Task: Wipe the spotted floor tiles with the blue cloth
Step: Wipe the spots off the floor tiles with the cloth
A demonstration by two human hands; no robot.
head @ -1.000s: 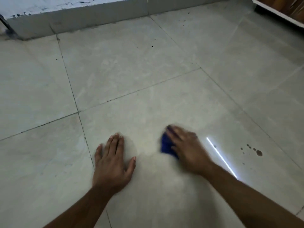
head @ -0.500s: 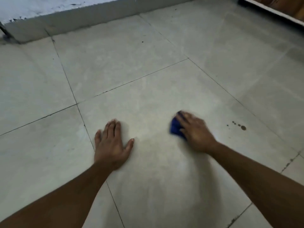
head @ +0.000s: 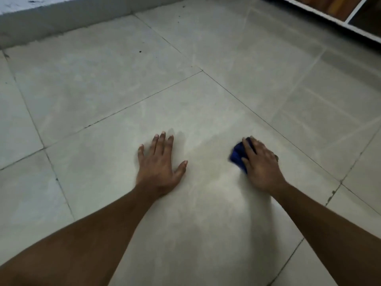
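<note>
Pale grey floor tiles (head: 99, 83) filled pretty much everything, with a low wall (head: 61, 19) along the far edge. Left hand (head: 158, 162) lay flat on the tile, fingers straight and spread. Just right of it, the right hand (head: 260, 164) pressed down on the bunched blue cloth (head: 238, 156).

Bare forearms, no sleeves; both hands (head: 159, 164) without gloves.
</note>
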